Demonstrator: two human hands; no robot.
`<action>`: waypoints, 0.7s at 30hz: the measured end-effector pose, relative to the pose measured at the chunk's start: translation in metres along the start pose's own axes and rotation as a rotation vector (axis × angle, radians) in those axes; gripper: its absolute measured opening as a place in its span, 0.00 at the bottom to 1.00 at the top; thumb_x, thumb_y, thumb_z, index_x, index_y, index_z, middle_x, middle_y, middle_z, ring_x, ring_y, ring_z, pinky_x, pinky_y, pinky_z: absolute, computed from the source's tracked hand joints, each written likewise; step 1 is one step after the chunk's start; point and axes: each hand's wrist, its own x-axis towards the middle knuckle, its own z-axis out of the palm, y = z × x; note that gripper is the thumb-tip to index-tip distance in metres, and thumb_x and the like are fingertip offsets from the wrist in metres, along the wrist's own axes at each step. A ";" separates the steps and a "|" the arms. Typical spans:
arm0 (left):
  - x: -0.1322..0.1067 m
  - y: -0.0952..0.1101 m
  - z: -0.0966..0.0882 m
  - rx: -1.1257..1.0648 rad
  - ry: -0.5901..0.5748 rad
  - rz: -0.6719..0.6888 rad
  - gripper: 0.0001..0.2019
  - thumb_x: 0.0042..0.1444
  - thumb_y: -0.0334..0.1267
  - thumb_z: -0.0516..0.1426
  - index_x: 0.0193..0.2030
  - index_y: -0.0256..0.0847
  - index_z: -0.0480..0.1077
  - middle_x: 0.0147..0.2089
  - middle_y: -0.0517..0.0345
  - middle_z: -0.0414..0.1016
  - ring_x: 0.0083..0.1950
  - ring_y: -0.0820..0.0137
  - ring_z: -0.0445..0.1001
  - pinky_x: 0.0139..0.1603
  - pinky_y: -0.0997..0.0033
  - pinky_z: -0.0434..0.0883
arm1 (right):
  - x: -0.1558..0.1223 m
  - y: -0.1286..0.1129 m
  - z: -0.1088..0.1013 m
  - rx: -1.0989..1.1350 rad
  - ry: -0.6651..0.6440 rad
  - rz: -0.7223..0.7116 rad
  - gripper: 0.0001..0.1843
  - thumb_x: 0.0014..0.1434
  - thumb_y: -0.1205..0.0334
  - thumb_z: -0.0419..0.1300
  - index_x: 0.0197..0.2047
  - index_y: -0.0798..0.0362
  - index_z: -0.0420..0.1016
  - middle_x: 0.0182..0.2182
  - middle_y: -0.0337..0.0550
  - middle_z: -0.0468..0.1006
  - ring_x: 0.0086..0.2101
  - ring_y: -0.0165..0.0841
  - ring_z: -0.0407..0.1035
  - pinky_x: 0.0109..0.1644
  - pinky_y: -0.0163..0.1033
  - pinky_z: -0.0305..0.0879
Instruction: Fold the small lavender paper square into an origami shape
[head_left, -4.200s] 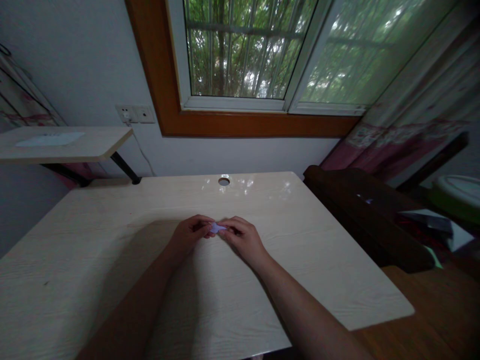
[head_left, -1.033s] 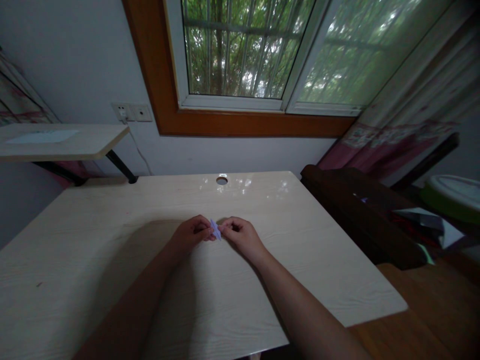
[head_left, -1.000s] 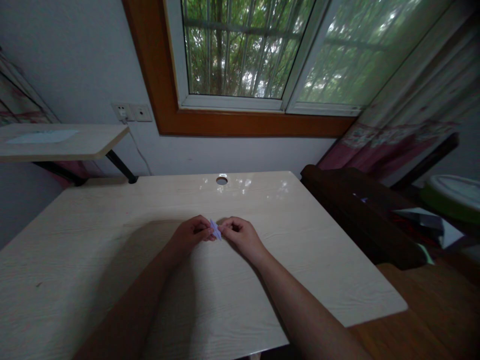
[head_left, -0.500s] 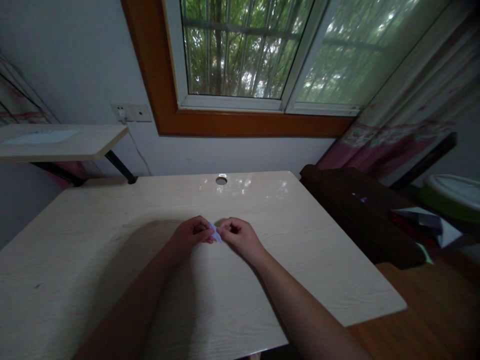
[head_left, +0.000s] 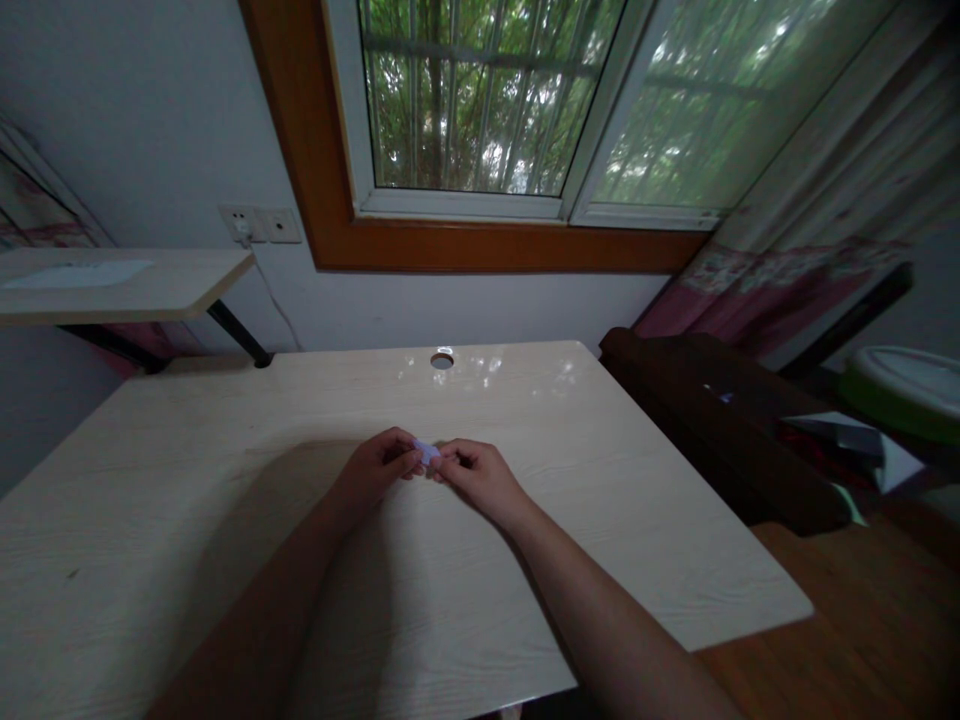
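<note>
A small pale lilac folded paper piece [head_left: 425, 452] sits between my two hands above the middle of the light wooden desk [head_left: 225, 520]. My left hand [head_left: 379, 470] pinches its left side with curled fingers. My right hand [head_left: 472, 475] pinches its right side, fingers bent inward. The two hands touch at the fingertips, and most of the paper is hidden by them.
A round cable hole [head_left: 442, 360] lies at the desk's far edge, under a window. A raised side shelf [head_left: 120, 285] stands at the left. A dark wooden headboard [head_left: 720, 430] and a green-rimmed lid [head_left: 904, 385] are at the right.
The paper piece has been turned and pressed flatter between the fingertips, showing less of itself than half a second ago. Both hands stay at the same spot on the desk.
</note>
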 end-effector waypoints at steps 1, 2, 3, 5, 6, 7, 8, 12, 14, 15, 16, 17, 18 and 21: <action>0.000 0.000 0.000 0.013 0.008 0.008 0.13 0.53 0.45 0.64 0.38 0.38 0.72 0.29 0.57 0.79 0.31 0.69 0.76 0.34 0.71 0.71 | 0.000 -0.001 0.000 0.000 -0.003 0.006 0.13 0.60 0.52 0.62 0.35 0.54 0.80 0.28 0.42 0.81 0.28 0.30 0.71 0.33 0.34 0.65; 0.000 0.000 -0.001 0.026 0.011 0.011 0.13 0.53 0.45 0.64 0.38 0.38 0.72 0.29 0.57 0.79 0.30 0.70 0.76 0.34 0.71 0.71 | 0.000 -0.001 0.000 -0.003 -0.004 0.008 0.14 0.60 0.52 0.62 0.35 0.54 0.80 0.28 0.41 0.81 0.27 0.30 0.71 0.33 0.34 0.65; 0.000 0.000 -0.001 0.038 0.010 0.009 0.12 0.53 0.45 0.64 0.38 0.38 0.73 0.29 0.58 0.78 0.30 0.70 0.75 0.34 0.71 0.71 | -0.001 -0.002 0.000 -0.006 -0.005 0.009 0.14 0.60 0.51 0.62 0.35 0.54 0.80 0.28 0.41 0.81 0.27 0.30 0.70 0.34 0.34 0.65; 0.000 -0.001 -0.002 0.057 0.004 0.003 0.11 0.54 0.44 0.63 0.37 0.38 0.73 0.28 0.58 0.78 0.30 0.70 0.75 0.34 0.71 0.71 | -0.001 -0.003 0.000 -0.007 -0.005 0.006 0.14 0.59 0.52 0.62 0.35 0.54 0.80 0.28 0.41 0.81 0.27 0.30 0.71 0.34 0.34 0.65; 0.000 -0.001 -0.003 0.061 0.001 0.002 0.11 0.55 0.44 0.63 0.36 0.38 0.73 0.28 0.58 0.78 0.31 0.70 0.75 0.35 0.71 0.71 | -0.001 -0.003 0.000 -0.005 -0.006 0.006 0.14 0.59 0.52 0.62 0.35 0.54 0.80 0.28 0.41 0.80 0.28 0.30 0.71 0.34 0.34 0.64; 0.000 -0.001 -0.003 0.063 -0.003 0.002 0.10 0.55 0.44 0.62 0.36 0.38 0.74 0.28 0.58 0.78 0.31 0.70 0.74 0.35 0.71 0.71 | -0.001 -0.003 0.000 -0.001 -0.004 0.008 0.13 0.59 0.52 0.63 0.35 0.54 0.80 0.28 0.41 0.80 0.28 0.30 0.71 0.34 0.34 0.64; -0.001 0.000 -0.003 0.064 -0.008 0.001 0.10 0.56 0.44 0.62 0.36 0.38 0.74 0.29 0.58 0.78 0.31 0.70 0.75 0.35 0.71 0.71 | 0.000 -0.002 0.000 0.005 -0.001 0.013 0.13 0.59 0.52 0.63 0.35 0.54 0.80 0.27 0.41 0.80 0.27 0.30 0.70 0.34 0.34 0.64; -0.001 0.003 -0.002 0.057 0.009 -0.006 0.10 0.56 0.45 0.61 0.34 0.38 0.74 0.29 0.57 0.78 0.32 0.69 0.76 0.36 0.70 0.72 | 0.001 -0.002 0.000 0.026 0.012 0.029 0.12 0.58 0.53 0.63 0.36 0.54 0.80 0.27 0.40 0.79 0.27 0.30 0.69 0.34 0.34 0.63; -0.001 0.005 -0.002 0.046 0.017 -0.010 0.11 0.55 0.46 0.61 0.33 0.38 0.74 0.29 0.56 0.79 0.31 0.68 0.76 0.36 0.69 0.73 | 0.002 -0.001 -0.001 0.052 0.027 0.028 0.13 0.57 0.53 0.64 0.37 0.54 0.80 0.26 0.40 0.79 0.26 0.29 0.69 0.33 0.34 0.63; -0.001 0.006 -0.001 0.040 0.018 -0.011 0.12 0.55 0.46 0.61 0.32 0.38 0.74 0.29 0.55 0.79 0.31 0.68 0.76 0.36 0.69 0.73 | 0.002 -0.001 -0.001 0.062 0.033 0.028 0.13 0.57 0.52 0.64 0.37 0.54 0.80 0.26 0.39 0.79 0.26 0.29 0.69 0.33 0.35 0.63; -0.001 0.008 -0.001 0.032 0.018 -0.013 0.12 0.55 0.47 0.61 0.32 0.38 0.74 0.29 0.55 0.79 0.31 0.68 0.76 0.36 0.69 0.73 | 0.003 -0.001 -0.001 0.069 0.036 0.027 0.14 0.57 0.52 0.63 0.38 0.54 0.80 0.26 0.39 0.78 0.26 0.29 0.68 0.33 0.34 0.63; -0.001 0.009 0.000 0.024 0.021 -0.014 0.13 0.55 0.47 0.61 0.31 0.38 0.74 0.29 0.55 0.79 0.31 0.69 0.76 0.36 0.69 0.73 | 0.003 -0.001 -0.002 0.071 0.036 0.026 0.14 0.57 0.51 0.63 0.38 0.54 0.80 0.26 0.39 0.78 0.26 0.29 0.68 0.33 0.34 0.62; -0.001 0.010 0.000 0.018 0.023 -0.015 0.13 0.55 0.47 0.61 0.31 0.38 0.74 0.29 0.55 0.79 0.31 0.69 0.76 0.36 0.69 0.73 | 0.003 -0.001 -0.002 0.068 0.038 0.025 0.14 0.57 0.51 0.63 0.38 0.54 0.80 0.25 0.39 0.78 0.26 0.29 0.67 0.32 0.34 0.62; -0.002 0.013 0.001 0.012 0.043 -0.018 0.12 0.54 0.46 0.62 0.32 0.38 0.75 0.29 0.56 0.79 0.31 0.69 0.76 0.36 0.70 0.73 | 0.002 -0.002 -0.003 0.061 0.045 0.026 0.14 0.57 0.51 0.63 0.35 0.54 0.79 0.24 0.38 0.76 0.26 0.29 0.66 0.32 0.34 0.59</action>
